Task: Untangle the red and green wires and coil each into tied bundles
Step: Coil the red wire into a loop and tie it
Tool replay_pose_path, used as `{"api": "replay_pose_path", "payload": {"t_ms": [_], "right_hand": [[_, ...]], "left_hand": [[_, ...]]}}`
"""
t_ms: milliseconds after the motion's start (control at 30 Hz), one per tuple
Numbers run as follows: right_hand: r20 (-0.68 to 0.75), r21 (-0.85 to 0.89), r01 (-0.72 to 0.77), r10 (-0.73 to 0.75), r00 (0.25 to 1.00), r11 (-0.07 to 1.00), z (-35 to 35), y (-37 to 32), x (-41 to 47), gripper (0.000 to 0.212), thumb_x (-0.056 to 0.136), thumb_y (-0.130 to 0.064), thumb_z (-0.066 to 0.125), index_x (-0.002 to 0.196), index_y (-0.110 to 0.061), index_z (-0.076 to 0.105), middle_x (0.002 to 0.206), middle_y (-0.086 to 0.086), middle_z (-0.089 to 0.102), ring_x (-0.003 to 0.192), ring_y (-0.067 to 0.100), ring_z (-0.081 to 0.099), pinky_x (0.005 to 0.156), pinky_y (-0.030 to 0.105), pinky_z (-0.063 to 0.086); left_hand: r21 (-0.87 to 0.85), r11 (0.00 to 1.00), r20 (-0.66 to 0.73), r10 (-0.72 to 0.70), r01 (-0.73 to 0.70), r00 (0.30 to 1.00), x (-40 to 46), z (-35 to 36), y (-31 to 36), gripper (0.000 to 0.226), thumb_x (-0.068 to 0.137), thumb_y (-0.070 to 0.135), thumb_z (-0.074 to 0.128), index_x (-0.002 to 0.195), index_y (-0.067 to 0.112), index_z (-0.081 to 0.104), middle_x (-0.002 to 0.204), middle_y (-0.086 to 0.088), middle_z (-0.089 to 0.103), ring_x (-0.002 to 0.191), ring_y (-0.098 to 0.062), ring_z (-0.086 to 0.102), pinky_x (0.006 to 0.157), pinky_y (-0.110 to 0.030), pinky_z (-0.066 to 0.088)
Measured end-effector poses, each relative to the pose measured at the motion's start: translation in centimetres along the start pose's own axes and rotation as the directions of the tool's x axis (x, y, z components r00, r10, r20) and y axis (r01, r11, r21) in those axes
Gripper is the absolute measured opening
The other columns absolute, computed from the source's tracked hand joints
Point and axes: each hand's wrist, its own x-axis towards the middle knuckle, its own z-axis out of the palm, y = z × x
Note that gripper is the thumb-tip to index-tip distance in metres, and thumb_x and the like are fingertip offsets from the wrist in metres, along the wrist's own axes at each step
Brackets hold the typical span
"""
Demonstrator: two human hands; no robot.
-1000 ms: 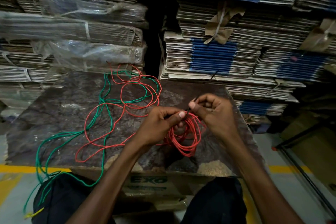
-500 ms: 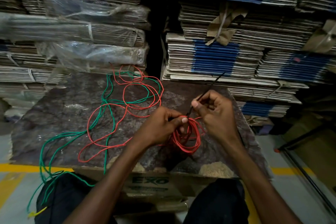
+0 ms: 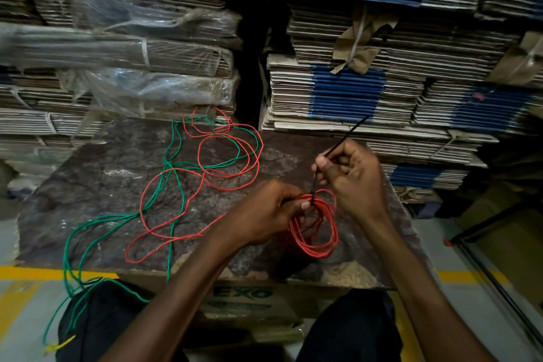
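A small coil of red wire (image 3: 316,239) hangs over the brown work surface (image 3: 97,185) between my hands. My left hand (image 3: 264,211) pinches the coil at its top. My right hand (image 3: 352,176) pinches a thin black tie (image 3: 342,141) that runs from the coil's top up past my fingers. The rest of the red wire (image 3: 223,156) lies in loose loops on the surface, crossing the green wire (image 3: 173,156). The green wire trails off the front edge and down over my left knee, ending in a yellow tip (image 3: 57,347).
Stacks of flattened cardboard (image 3: 352,91) rise right behind the surface; the left stacks are wrapped in clear plastic (image 3: 141,88). A cardboard box printed EXO (image 3: 244,294) sits under the surface. Yellow floor lines (image 3: 38,273) run left and right.
My right hand has risen and pulled the black tie up, so more of it sticks out above my fingers. The red coil stays held in my left hand.
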Motion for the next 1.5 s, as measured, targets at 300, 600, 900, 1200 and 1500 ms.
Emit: {"api": "replay_pose_path", "payload": {"t_ms": [300,600,900,1200,1500], "right_hand": [[-0.001,0.075,0.030,-0.030,1.000,0.997,0.9,-0.6,-0.9,0.014,0.088,0.008,0.061,0.078,-0.001,0.057,0.068,0.010,0.066,0.056,0.011,0.064,0.056,0.021,0.055],[-0.014,0.040,-0.021,0.021,1.000,0.999,-0.2,0.2,2.0,0.021,0.094,0.005,0.054,0.079,-0.009,0.048,0.066,0.008,0.065,0.053,0.009,0.063,0.052,0.022,0.053],[-0.061,-0.012,0.030,-0.030,0.998,0.999,0.8,0.9,0.1,0.016,0.089,0.008,0.058,0.077,0.007,0.048,0.063,0.011,0.063,0.055,0.009,0.065,0.050,0.022,0.052],[0.070,0.076,0.015,-0.020,0.997,0.997,-2.1,0.6,2.7,0.011,0.091,-0.003,0.063,0.087,-0.012,0.058,0.086,0.014,0.068,0.081,0.019,0.069,0.075,0.023,0.055],[0.129,0.023,-0.060,0.057,0.990,0.998,-3.5,2.7,3.0,0.018,0.084,-0.004,0.072,0.102,-0.007,0.069,0.094,0.008,0.071,0.083,0.009,0.065,0.077,0.021,0.053]], "left_hand": [[0.293,0.943,-0.266,-0.076,0.156,0.961,1.6,-0.7,-1.1,0.024,0.091,0.024,0.060,0.072,0.009,0.061,0.064,-0.012,0.059,0.064,-0.028,0.054,0.054,-0.037,0.028],[0.208,0.971,-0.170,-0.080,0.115,0.982,2.1,0.3,-1.3,0.036,0.089,0.036,0.052,0.071,0.007,0.062,0.059,-0.011,0.060,0.058,-0.028,0.055,0.055,-0.043,0.043],[0.247,0.922,-0.285,-0.224,0.297,0.932,4.2,0.2,-2.0,0.026,0.090,0.032,0.059,0.073,0.013,0.065,0.070,-0.013,0.064,0.080,-0.032,0.063,0.055,-0.032,0.035],[0.078,0.964,-0.266,-0.225,0.253,0.938,6.0,0.4,-2.5,0.037,0.091,0.030,0.059,0.061,0.009,0.056,0.056,-0.014,0.055,0.056,-0.029,0.055,0.051,-0.037,0.038],[-0.044,0.980,-0.139,-0.197,0.193,0.970,6.3,1.2,-1.4,0.035,0.095,0.024,0.059,0.062,0.014,0.065,0.041,0.011,0.053,0.040,-0.003,0.043,0.050,-0.030,0.037]]}}
